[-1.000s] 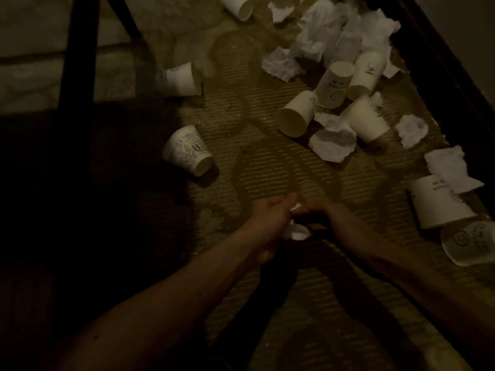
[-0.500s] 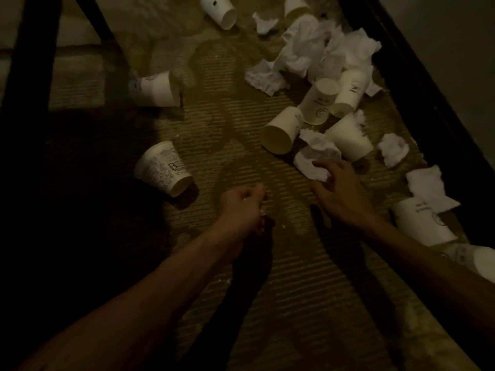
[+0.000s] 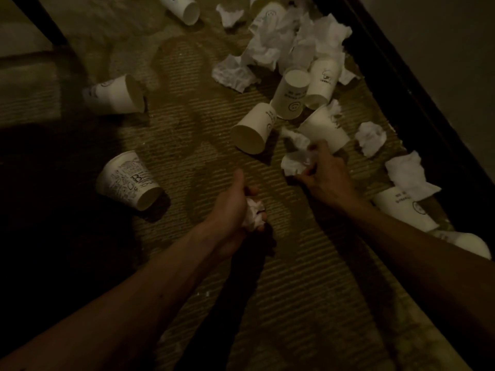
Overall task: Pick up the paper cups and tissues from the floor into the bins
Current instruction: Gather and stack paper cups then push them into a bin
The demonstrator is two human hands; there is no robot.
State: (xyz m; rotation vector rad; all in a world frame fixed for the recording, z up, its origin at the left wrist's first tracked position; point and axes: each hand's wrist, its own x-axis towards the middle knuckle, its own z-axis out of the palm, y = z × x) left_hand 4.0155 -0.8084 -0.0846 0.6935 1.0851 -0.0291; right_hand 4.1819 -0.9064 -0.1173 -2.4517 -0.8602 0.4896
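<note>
Held a balled tissue (image 3: 253,214) in the left hand (image 3: 235,207), fingers curled round it, just below frame centre. Pinched a second crumpled tissue (image 3: 293,162) between thumb and fingers of the right hand (image 3: 325,178), right of centre over the ribbed carpet (image 3: 294,290), just beside a tipped plain cup (image 3: 253,128). Found that cup on its side, long axis diagonal, mouth toward lower left. Found the printed cup (image 3: 128,180) at left also on its side — mouth toward lower right.
</note>
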